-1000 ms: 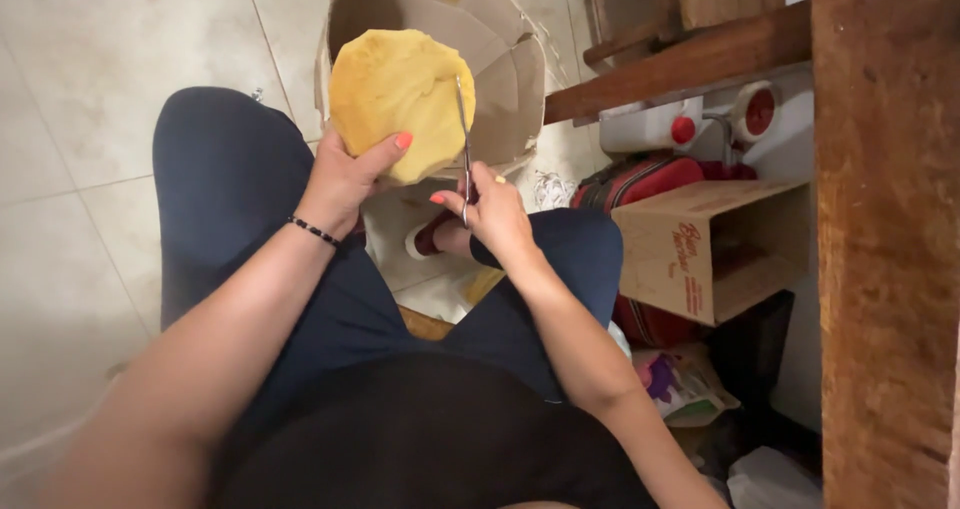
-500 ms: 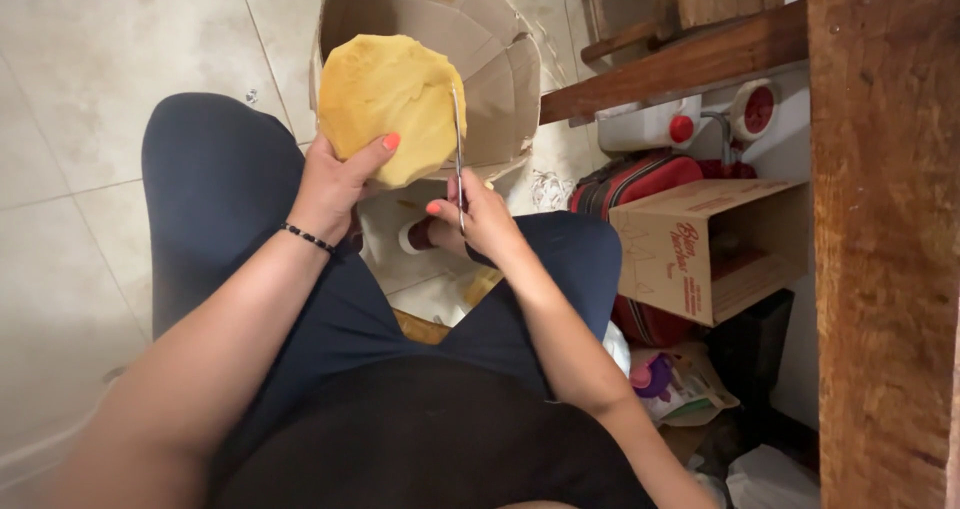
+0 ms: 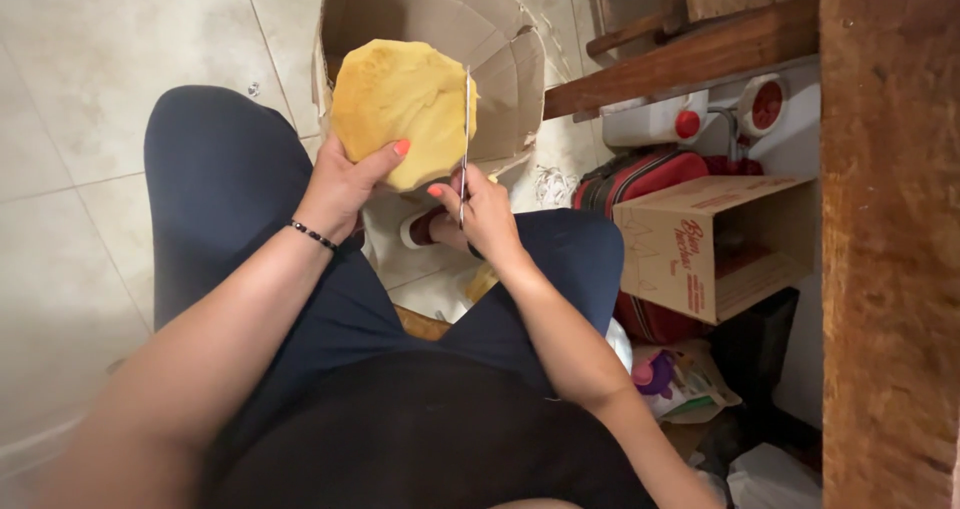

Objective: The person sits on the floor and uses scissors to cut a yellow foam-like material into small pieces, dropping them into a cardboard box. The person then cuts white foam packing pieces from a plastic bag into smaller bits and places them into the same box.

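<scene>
Your left hand [image 3: 345,184] pinches the yellow foam piece [image 3: 400,109] by its lower edge, above the open box [image 3: 500,49]. Your right hand [image 3: 485,214], fingers closed around scissors [image 3: 465,139] (blades upright), cuts along its right rim.

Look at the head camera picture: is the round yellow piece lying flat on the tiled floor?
No: the left hand holds the yellow piece up above the open cardboard box, while the right hand works scissors along its edge.
</scene>
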